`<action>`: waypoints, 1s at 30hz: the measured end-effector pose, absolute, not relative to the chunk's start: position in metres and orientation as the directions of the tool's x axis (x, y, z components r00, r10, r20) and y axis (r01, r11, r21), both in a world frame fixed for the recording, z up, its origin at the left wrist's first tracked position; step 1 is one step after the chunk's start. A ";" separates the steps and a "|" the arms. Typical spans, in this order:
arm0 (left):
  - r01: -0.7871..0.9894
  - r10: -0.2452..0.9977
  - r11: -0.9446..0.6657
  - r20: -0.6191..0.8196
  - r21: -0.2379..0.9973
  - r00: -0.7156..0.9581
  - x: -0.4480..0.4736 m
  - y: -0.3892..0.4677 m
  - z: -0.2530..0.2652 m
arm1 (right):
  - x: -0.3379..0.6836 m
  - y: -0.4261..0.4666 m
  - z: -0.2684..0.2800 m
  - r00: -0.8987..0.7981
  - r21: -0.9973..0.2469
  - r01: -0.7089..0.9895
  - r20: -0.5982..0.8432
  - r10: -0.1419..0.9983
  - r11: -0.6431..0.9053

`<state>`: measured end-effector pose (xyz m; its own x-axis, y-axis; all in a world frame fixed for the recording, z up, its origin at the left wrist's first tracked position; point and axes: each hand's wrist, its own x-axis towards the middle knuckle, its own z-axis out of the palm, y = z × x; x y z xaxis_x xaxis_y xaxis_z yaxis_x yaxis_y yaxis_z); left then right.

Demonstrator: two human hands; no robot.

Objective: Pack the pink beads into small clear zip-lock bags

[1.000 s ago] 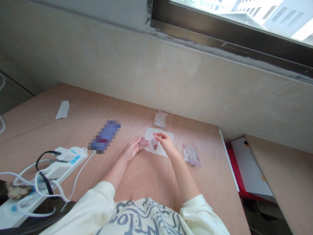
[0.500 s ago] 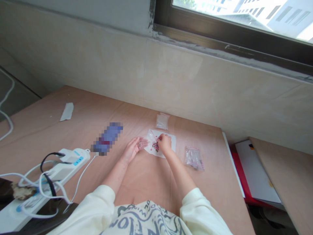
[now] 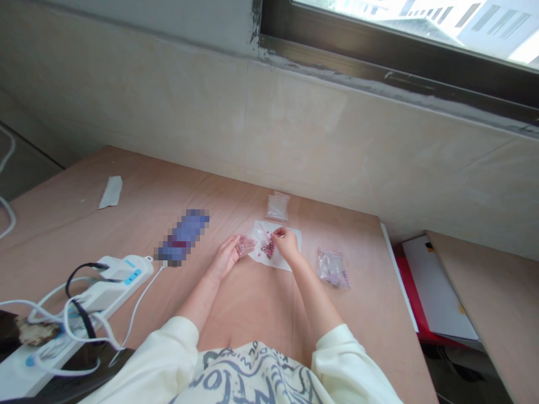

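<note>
Small reddish pieces (image 3: pixel 268 249) lie heaped on a white sheet (image 3: pixel 278 264) on the bench (image 3: pixel 374 314). Just right, the right hand (image 3: pixel 284 242) has its grip pressed together, contents unclear; the left hand's (image 3: pixel 228 258), I cannot tell. Slow, light touches should avoid scattering.

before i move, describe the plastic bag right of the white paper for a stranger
On the wooden desk, find the white paper beneath the right hand. The clear zip bag lies right of it; its darker, purplish contents set it apart from the whitish bag between paper and wall.
</note>
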<state>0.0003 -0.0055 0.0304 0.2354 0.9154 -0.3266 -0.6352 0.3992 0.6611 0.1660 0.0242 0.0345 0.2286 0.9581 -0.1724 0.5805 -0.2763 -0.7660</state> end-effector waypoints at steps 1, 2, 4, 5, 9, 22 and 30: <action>-0.634 0.913 0.405 -0.330 0.659 0.241 0.001 -0.006 0.030 | 0.167 0.023 0.039 0.206 -0.818 0.524 -0.152 0.967 -0.240; -0.632 0.910 0.411 -0.333 0.657 0.246 0.002 -0.006 0.030 | 0.167 0.021 0.044 0.172 -0.858 0.472 -0.134 0.976 -0.201; -0.627 0.906 0.420 -0.339 0.656 0.252 0.003 -0.006 0.030 | 0.167 0.018 0.054 0.092 -0.906 0.394 -0.131 0.987 -0.157; -0.625 0.905 0.424 -0.341 0.656 0.255 0.004 -0.006 0.030 | 0.167 0.016 0.059 0.059 -0.916 0.369 -0.144 0.988 -0.155; -0.624 0.901 0.432 -0.344 0.651 0.265 0.006 -0.008 0.029 | 0.164 0.010 0.070 -0.039 -0.930 0.315 -0.213 0.976 -0.190; -0.648 0.900 0.416 -0.389 0.637 0.196 -0.007 -0.004 0.028 | 0.147 0.044 0.033 0.247 -0.559 0.781 -0.134 0.960 -0.279; -0.655 0.899 0.409 -0.403 0.635 0.171 -0.009 -0.001 0.031 | 0.138 0.047 0.033 0.166 -0.399 0.894 -0.130 0.978 -0.204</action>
<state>-0.0095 -0.0011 0.0309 0.1707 0.8989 -0.4034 -0.6554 0.4093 0.6347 0.1383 0.0468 0.0333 0.1657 0.9776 -0.1296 0.8940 -0.2044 -0.3988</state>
